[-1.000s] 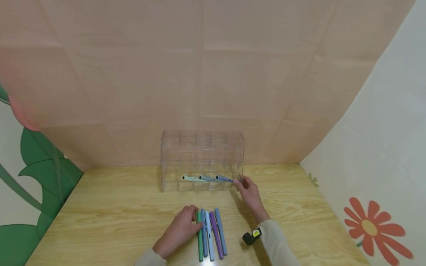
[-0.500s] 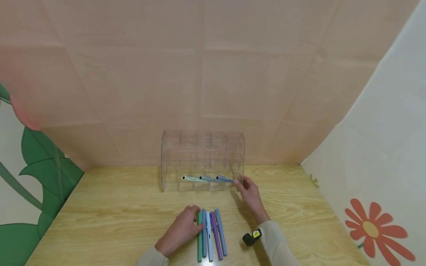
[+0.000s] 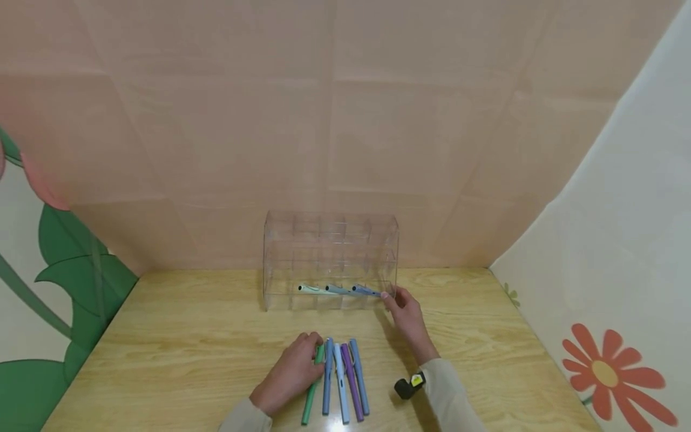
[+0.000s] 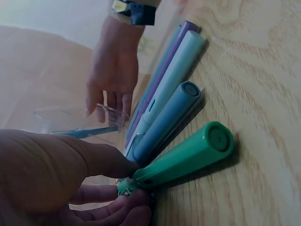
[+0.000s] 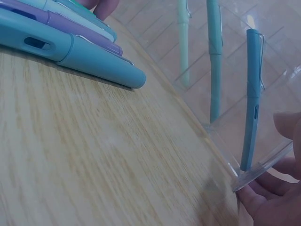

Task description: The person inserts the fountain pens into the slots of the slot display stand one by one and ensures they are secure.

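Observation:
My left hand [image 3: 294,369] pinches a green pen [image 4: 188,153] between thumb and fingers near its far end; its near end points toward me on the table. Right beside it lie a blue pen [image 3: 327,378], a light blue pen [image 3: 342,387], a purple pen [image 3: 352,384] and another blue pen [image 3: 360,378]. With my right hand [image 3: 406,317] I hold the right side wall of a clear acrylic pen rack [image 3: 330,242], thumb in front and fingers behind. Leaning in the rack's lowest tier are a mint pen [image 5: 183,42], a teal pen [image 5: 215,61] and a blue pen [image 5: 252,75].
A wooden table [image 3: 205,336] carries everything, with a peach-coloured cloth [image 3: 329,132] hanging behind the rack. A black wrist device [image 3: 407,387] sits by my right sleeve [image 3: 450,393]. A white wall with a painted red flower [image 3: 604,373] rises at the right.
The green pen's near end has swung left, away from the neighbouring blue pen, while my left hand keeps its pinch. My right hand stays at the rack's side.

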